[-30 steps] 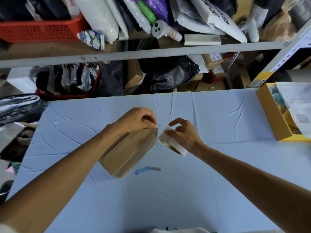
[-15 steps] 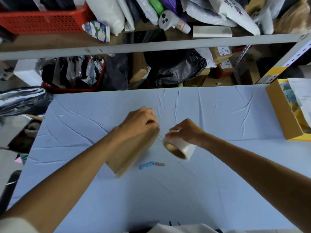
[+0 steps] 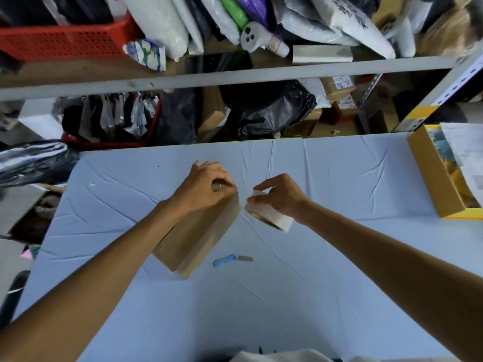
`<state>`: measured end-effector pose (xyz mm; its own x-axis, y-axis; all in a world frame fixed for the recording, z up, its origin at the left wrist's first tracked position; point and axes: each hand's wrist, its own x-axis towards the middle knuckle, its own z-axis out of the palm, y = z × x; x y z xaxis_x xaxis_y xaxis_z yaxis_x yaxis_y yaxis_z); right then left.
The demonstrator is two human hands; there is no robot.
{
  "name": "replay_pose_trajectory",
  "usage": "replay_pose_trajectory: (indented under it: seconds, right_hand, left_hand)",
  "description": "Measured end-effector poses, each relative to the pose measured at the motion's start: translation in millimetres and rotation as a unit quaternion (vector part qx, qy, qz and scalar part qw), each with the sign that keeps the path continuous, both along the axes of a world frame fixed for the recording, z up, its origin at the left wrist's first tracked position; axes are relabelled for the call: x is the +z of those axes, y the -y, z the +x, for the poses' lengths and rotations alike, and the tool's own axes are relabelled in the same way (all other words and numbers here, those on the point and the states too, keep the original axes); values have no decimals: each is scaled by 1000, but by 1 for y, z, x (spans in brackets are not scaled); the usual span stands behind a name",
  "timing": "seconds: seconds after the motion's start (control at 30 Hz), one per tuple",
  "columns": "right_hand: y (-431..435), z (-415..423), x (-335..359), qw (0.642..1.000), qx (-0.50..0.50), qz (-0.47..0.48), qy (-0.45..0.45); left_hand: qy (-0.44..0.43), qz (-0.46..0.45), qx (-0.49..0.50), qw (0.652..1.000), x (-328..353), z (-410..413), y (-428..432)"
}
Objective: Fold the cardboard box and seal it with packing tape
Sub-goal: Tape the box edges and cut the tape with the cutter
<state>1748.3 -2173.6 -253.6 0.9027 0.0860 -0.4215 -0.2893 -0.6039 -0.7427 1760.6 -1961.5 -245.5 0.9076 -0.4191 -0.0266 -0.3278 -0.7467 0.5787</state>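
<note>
Up on the shelf (image 3: 235, 74), a white bag (image 3: 347, 14) near the top right has black writing on it, but it is too blurry to read. Small boxes (image 3: 338, 87) under the shelf have white labels with marks too tiny to read.

In the middle of the frame is the brown box (image 3: 198, 239). It stands tilted on the table (image 3: 339, 296). Its long side runs from the lower left up to the upper right, and its top end points toward the far edge of the table. The left hand (image 3: 206, 186) sits on that top end, fingers curled and pressed down on it. The arm covers part of the box's left side.

Just to the right of the box top is the tape (image 3: 269, 214), a whitish roll. The right hand (image 3: 282, 195) grips the roll from above with bent fingers. The roll is off the table and nearly touches the box corner. I cannot tell if a strip of tape joins them.

A small blue knife (image 3: 231, 260) lies flat on the table, just below and right of the box, with its blade pointing right.

At the right edge sits a yellow box (image 3: 431, 176), open, with papers in it. A red basket (image 3: 65, 40) is at the upper left on the shelf. A black bag (image 3: 271, 111) is behind the table.
</note>
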Motion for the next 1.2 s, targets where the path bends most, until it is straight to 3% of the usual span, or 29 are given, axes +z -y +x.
replay_pose_trajectory:
  seconds: [0.17, 0.37, 0.53, 0.77, 0.87, 0.97, 1.1, 1.2]
  right_hand:
    - [2, 2, 2, 1000, 0, -4, 5]
    - [-1, 1, 4, 999, 33, -12, -33]
    - [6, -5, 0, 985, 58, -137, -89]
    - [27, -16, 13, 994, 51, 83, -58]
    - [38, -19, 15, 987, 89, 120, -66]
    - [39, -18, 17, 987, 106, 89, -78]
    - [35, -9, 15, 981, 94, -5, -171]
    - [33, -11, 13, 978, 98, -92, -160]
  left_hand:
    - [5, 25, -23, 999, 4, -5, 2]
    - [36, -15, 13, 999, 2, -5, 1]
    - [49, -20, 15, 998, 1, -3, 6]
    - [48, -18, 17, 999, 6, 0, 9]
    - [43, -30, 18, 998, 7, 1, 4]
    - [27, -38, 28, 998, 9, 3, 4]
    - [16, -42, 40, 998, 9, 4, 12]
    - [6, -38, 31, 999, 7, 6, 9]
